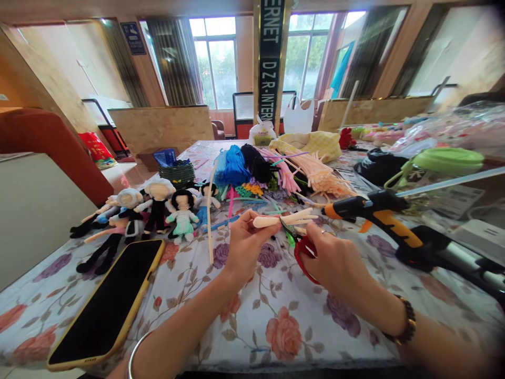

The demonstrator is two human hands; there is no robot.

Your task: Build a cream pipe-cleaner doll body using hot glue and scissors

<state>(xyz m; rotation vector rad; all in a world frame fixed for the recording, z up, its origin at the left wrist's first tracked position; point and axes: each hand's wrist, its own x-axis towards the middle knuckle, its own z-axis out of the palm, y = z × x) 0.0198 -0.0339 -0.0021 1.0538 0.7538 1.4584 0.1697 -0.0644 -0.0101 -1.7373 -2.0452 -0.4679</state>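
Observation:
My left hand (248, 239) pinches a bundle of cream pipe cleaners (266, 220), bent into a rounded end on the left with loose ends pointing right. In my right hand (335, 258) are red-handled scissors (305, 258), fingers closed around the grips. Their dark blades reach up to the pipe cleaners near my left fingertips; whether they are cutting cannot be made out. A small bright green item (290, 238) shows just behind the blades. Beyond both hands lies a heap of pipe cleaners, with blue (232, 166), black (256, 163) and peach (323, 176) bundles.
Several pipe-cleaner dolls (158, 202) sit at the left, behind a yellow-cased phone (110, 305). A black and orange glue gun (379, 210) stands at the right, near a green-lidded jar (445, 163). A floral cloth (189, 326) covers the table. A green basket (177, 173) stands behind the dolls.

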